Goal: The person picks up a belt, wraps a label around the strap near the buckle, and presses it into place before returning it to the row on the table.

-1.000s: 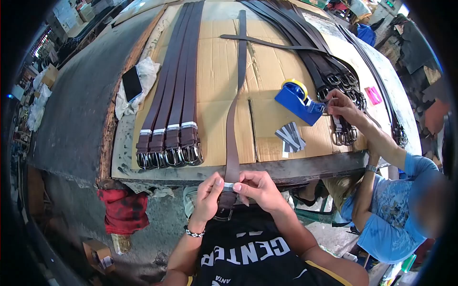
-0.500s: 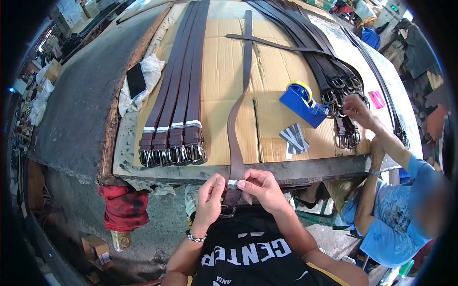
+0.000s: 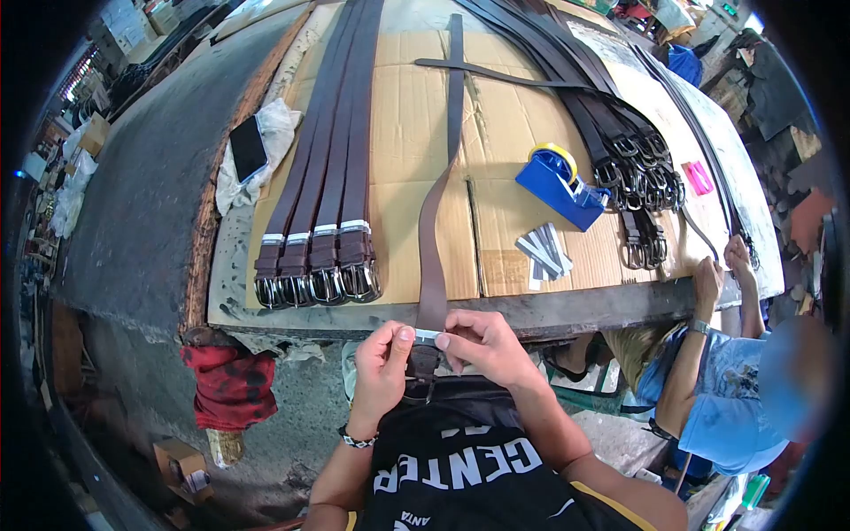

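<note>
Held close to the chest, just below the edge of the tabletop (image 3: 575,312): a long brown leather belt (image 3: 431,248), pinched by the left hand (image 3: 382,358) and the right hand (image 3: 478,347) on a narrow white tape strip (image 3: 426,335) wrapped across it. Both grips kept narrow, thumb and forefinger closed on that strip from each side. Left hanging just under the fingers: the round metal buckle (image 3: 416,390).

Judged as the step of pressing the strip closed around the strap; probably called next for a firm rub along the strip, with the strap kept flat.

Laid with the long axis running away from the body, buckle end pointing to the person, tail end pointing to the far side over the brown cardboard sheet (image 3: 398,133).

Seen left of it: four brown belts (image 3: 328,177) side by side, each with a white strip. Seen right of it: small grey strips (image 3: 544,252), a blue tape dispenser (image 3: 556,188), then a pile of dark belts (image 3: 611,133). At the right edge, a co-worker's hand (image 3: 737,255).
</note>
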Demonstrator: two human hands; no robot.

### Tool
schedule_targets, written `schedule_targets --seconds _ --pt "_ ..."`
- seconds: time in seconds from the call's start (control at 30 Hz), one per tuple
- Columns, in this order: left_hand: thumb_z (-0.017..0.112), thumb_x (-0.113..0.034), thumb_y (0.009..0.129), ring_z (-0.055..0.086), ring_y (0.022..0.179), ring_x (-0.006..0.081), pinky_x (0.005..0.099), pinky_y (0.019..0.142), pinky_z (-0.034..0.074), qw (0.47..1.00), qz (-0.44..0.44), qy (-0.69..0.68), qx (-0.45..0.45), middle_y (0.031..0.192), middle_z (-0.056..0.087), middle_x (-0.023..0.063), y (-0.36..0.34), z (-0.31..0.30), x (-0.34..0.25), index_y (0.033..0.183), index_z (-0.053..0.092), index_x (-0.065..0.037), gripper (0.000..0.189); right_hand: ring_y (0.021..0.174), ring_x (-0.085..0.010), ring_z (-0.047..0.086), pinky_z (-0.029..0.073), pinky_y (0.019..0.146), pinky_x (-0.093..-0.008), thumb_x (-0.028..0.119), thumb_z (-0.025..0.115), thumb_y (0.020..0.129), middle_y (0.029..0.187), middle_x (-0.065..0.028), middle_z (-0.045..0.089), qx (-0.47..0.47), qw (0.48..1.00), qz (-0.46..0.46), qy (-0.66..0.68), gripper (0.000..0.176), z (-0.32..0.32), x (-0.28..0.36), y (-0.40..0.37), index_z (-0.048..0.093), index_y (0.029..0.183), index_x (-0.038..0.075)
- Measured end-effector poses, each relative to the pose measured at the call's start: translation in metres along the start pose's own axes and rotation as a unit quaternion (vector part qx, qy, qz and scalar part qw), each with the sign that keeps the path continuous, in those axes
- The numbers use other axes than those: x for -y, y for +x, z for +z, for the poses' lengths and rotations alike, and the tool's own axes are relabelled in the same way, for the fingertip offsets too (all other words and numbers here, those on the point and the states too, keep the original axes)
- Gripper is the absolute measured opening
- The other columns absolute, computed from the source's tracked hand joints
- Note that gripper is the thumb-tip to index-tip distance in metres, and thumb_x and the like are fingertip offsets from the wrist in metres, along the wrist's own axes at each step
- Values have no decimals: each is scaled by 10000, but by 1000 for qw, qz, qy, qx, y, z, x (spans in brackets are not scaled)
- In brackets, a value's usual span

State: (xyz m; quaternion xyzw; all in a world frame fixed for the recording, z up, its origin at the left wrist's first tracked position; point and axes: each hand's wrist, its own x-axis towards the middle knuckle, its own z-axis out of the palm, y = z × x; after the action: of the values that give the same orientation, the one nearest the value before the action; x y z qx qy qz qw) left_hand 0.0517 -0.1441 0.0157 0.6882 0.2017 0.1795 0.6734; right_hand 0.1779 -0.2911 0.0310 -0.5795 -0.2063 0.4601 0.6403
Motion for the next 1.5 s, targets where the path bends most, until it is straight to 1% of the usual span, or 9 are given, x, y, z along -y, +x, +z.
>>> schedule_targets --seconds 0.2,0.33,0.43,0.57,0.67,0.8,1.23,1.4,1.5 --pt "556 -191 1041 514 737 59 219 662 414 971 -75 -209 86 849 599 -21 11 -12 41 961 635 1 222 584 -71 526 410 538 -229 87 692 934 671 12 550 7 988 -7 151 118 2 -7 3 634 856 21" --pt "446 -277 1064 689 1020 246 323 893 538 910 -193 -293 223 1143 689 195 12 -24 44 1243 594 93 437 579 -63 488 405 547 -226 110 682 949 677 16 535 32 976 1 216 139 3 -14 4 657 849 17" --pt "372 -356 1073 697 957 287 334 861 547 778 -197 -498 329 1097 687 234 7 -10 28 1232 594 102 534 582 -63 480 418 568 -227 100 678 947 712 20 538 43 979 1 197 137 2 -9 2 665 845 9" --pt "345 -386 1072 705 871 288 348 764 575 752 -202 -523 348 1002 693 233 0 -6 52 1193 605 97 561 674 -76 565 453 581 -222 126 657 958 794 -4 600 -8 995 -6 99 146 -4 -22 5 682 1019 -4" --pt "555 -244 1008 696 799 229 308 717 561 872 -218 -366 242 909 697 165 -9 -8 21 1130 626 43 319 699 -100 598 476 575 -237 213 628 989 868 -42 658 -71 993 -7 94 377 0 -20 10 580 1294 -4" --pt "674 -111 950 639 786 108 271 717 524 983 -99 -49 146 858 683 66 -21 -12 -5 1074 658 16 178 737 -107 626 489 560 -242 296 586 1015 933 -65 683 -84 986 -14 146 428 4 -9 28 540 1323 2" --pt "730 -204 917 507 635 144 296 593 422 982 9 20 187 712 600 85 -32 -20 4 904 628 1 229 811 -143 614 474 729 -261 286 507 969 937 -84 688 -142 926 -344 -58 406 5 243 82 623 1182 -39" --pt "740 -177 922 506 713 66 261 641 418 974 -9 5 227 728 569 8 -33 -31 7 906 630 -1 208 956 -208 675 533 920 -347 157 547 1006 1071 -160 707 40 893 -440 -85 256 -14 349 63 633 1104 -64" --pt "735 -216 925 507 674 106 288 617 423 970 9 -6 241 735 604 46 -33 -37 5 947 652 -4 229 879 -167 678 545 753 -271 166 579 1002 1074 -149 706 -80 850 -515 -81 290 16 382 49 655 1162 -64"
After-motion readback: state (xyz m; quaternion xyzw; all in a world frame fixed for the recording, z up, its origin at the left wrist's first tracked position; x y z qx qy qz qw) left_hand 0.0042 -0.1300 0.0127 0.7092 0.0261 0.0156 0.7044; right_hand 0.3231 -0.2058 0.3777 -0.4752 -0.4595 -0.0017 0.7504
